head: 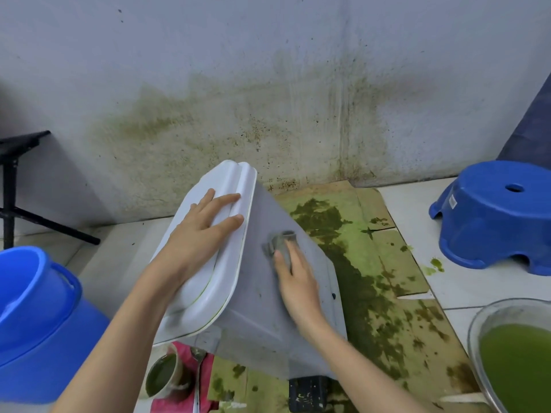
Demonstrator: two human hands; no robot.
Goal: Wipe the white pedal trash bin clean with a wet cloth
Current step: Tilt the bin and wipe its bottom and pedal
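Observation:
The white pedal trash bin (253, 305) is tilted toward the left, its lid (229, 186) closed and facing up-left. My left hand (205, 231) lies flat on the lid with fingers spread, bracing it. My right hand (295, 278) presses a small grey cloth (280, 242) against the bin's grey-white side wall. The cloth is bunched under my fingertips. The bin's black pedal (310, 393) shows at the bottom, speckled with green.
Stained cardboard (372, 263) with green splatter lies under the bin. A blue bucket (35, 323) stands at left, an upturned blue stool (495, 216) at right, a metal bowl of green liquid (518, 365) at lower right. A cup of green liquid (164, 377) and spoon (197, 380) sit near my left arm.

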